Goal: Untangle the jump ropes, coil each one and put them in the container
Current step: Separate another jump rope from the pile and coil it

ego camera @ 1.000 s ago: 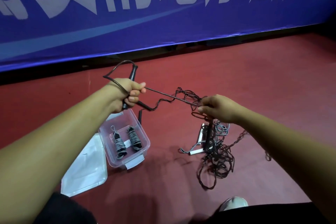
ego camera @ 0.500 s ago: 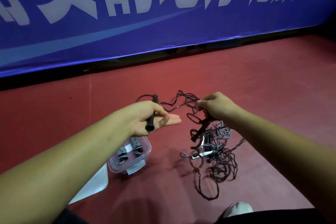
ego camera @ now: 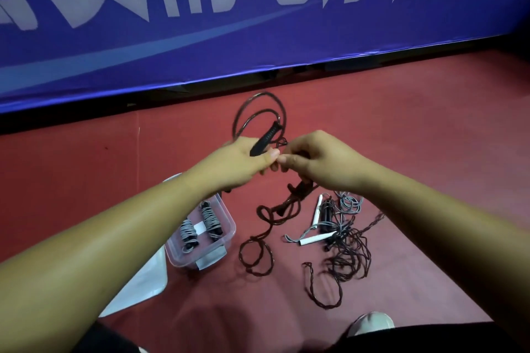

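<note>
My left hand (ego camera: 239,162) grips the black handle (ego camera: 265,139) of a dark jump rope, and a loop of that rope (ego camera: 258,112) stands up above it. My right hand (ego camera: 314,159) pinches the same rope right beside the left thumb. From my hands the rope hangs down in twisted strands (ego camera: 268,229) to the red floor. A tangled pile of dark and grey ropes (ego camera: 342,241) with white handles lies on the floor at the right. The clear container (ego camera: 226,238) at the left holds two coiled grey ropes (ego camera: 200,225).
The container's lid (ego camera: 143,281) lies flat on the floor beside it, at its left. A blue banner (ego camera: 258,23) with white lettering runs along the back. A light shoe (ego camera: 371,322) shows at the bottom edge.
My hands have come together. The left hand swung right with the handle, forming a loop above. The right hand rose from the tangle, and a strand now trails to the floor.
</note>
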Motion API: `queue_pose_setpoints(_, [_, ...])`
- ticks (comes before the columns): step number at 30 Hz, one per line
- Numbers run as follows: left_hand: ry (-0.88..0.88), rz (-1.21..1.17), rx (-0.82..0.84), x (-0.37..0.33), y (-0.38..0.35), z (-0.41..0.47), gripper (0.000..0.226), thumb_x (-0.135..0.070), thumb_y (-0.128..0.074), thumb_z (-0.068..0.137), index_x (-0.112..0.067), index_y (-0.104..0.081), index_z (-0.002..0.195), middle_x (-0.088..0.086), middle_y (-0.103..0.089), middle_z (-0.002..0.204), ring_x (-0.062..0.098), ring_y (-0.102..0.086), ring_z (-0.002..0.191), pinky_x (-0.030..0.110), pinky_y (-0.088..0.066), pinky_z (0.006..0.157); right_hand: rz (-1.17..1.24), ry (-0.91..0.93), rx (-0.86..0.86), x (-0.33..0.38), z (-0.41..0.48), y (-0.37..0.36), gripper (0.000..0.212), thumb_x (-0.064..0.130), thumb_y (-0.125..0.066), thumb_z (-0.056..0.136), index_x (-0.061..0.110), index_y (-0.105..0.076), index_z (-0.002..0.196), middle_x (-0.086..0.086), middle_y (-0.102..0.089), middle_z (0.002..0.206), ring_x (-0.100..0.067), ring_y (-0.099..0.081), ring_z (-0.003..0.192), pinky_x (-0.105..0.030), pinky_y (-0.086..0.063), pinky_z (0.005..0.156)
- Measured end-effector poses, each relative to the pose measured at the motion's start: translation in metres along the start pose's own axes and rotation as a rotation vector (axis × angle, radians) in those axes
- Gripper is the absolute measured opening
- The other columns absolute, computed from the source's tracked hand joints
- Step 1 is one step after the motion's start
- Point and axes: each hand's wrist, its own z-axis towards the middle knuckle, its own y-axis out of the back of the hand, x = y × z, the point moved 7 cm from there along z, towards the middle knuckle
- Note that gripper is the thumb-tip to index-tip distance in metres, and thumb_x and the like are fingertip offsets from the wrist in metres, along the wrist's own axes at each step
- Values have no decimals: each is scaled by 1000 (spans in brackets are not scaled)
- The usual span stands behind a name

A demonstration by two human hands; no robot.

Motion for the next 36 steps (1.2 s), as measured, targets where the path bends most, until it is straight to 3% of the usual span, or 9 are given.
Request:
queue_pose_setpoints(3, [30, -64, -111, -7, 17, 1, 31, -34, -60, 96, -20, -65, 69, 1, -61, 68, 13, -48, 57, 25, -39, 57, 26, 1, 19, -5, 0, 0, 23, 30, -60, 99, 19, -68, 80, 12, -54, 51, -2, -48, 51, -25, -44, 56])
queue_pose_setpoints(11, [348, -561, -303, 34, 48, 8, 28, -14, -57, 97, -13, -56, 69, -2, -53, 59, 8, -36, 49, 19, -27, 50, 50, -108, 134, -49, 1, -9, 27, 33, -57, 100, 18, -62, 77, 6, -57, 62, -7, -50, 55, -22, -42, 58])
queue_pose_setpoints(17, [477, -597, -373, 66, 75, 6, 27, -13, -48, 101, -14, -52, 75, -12, -44, 33, 5, -30, 44, 13, -24, 35, 76, -281, 175, -99, -16, 3, 29, 28, -60, 99, 3, -65, 86, 1, -61, 64, -10, -57, 57, -22, -48, 56])
queue_pose_setpoints(21, [434, -348, -377, 72, 79, 10, 25, -11, -54, 99, -11, -59, 75, -8, -58, 47, 7, -47, 50, 11, -35, 41, -57, -247, 140, -90, -13, 0, 26, 27, -61, 99, 13, -67, 78, 3, -63, 64, 1, -53, 48, -12, -41, 49])
queue_pose_setpoints(24, [367, 109, -243, 66, 76, 11, 15, -9, -62, 93, -14, -70, 104, 6, -68, 99, 23, -62, 92, 20, -39, 78, -85, -197, 118, -76, -14, -2, 26, 27, -64, 97, 21, -67, 71, 11, -59, 52, 4, -51, 45, -12, -38, 49])
queue_pose_setpoints(27, [201, 251, -125, 35, 49, 7, 37, -15, -63, 94, -24, -64, 129, 0, -66, 120, 19, -61, 110, 23, -38, 88, -85, -140, 196, -58, -13, -11, 25, 23, -69, 93, 17, -68, 69, 4, -64, 59, 0, -51, 48, -15, -40, 51])
queue_pose_setpoints(31, [39, -101, 98, 3, -2, 0, 26, -22, -65, 94, -26, -69, 119, -11, -71, 114, 10, -65, 111, 32, -44, 106, -8, -106, 238, -31, -9, -18, 23, 19, -78, 85, 7, -69, 67, 5, -62, 53, -2, -49, 45, -13, -38, 48])
queue_pose_setpoints(34, [33, -66, 203, 7, -20, -3, 27, -51, -62, 84, -27, -74, 90, -7, -73, 89, 17, -67, 84, 41, -52, 93, 120, -122, 215, -18, -8, -14, 14, 16, -83, 80, 10, -74, 71, 0, -65, 57, -3, -53, 45, -11, -39, 47])
queue_pose_setpoints(36, [21, -92, 257, 8, -26, -6, 32, -44, -58, 95, -19, -67, 78, -1, -69, 77, 17, -64, 74, 36, -51, 82, 131, -117, 196, -14, -8, -11, 11, 17, -83, 79, 9, -76, 74, -8, -70, 64, -7, -59, 50, -13, -44, 50])
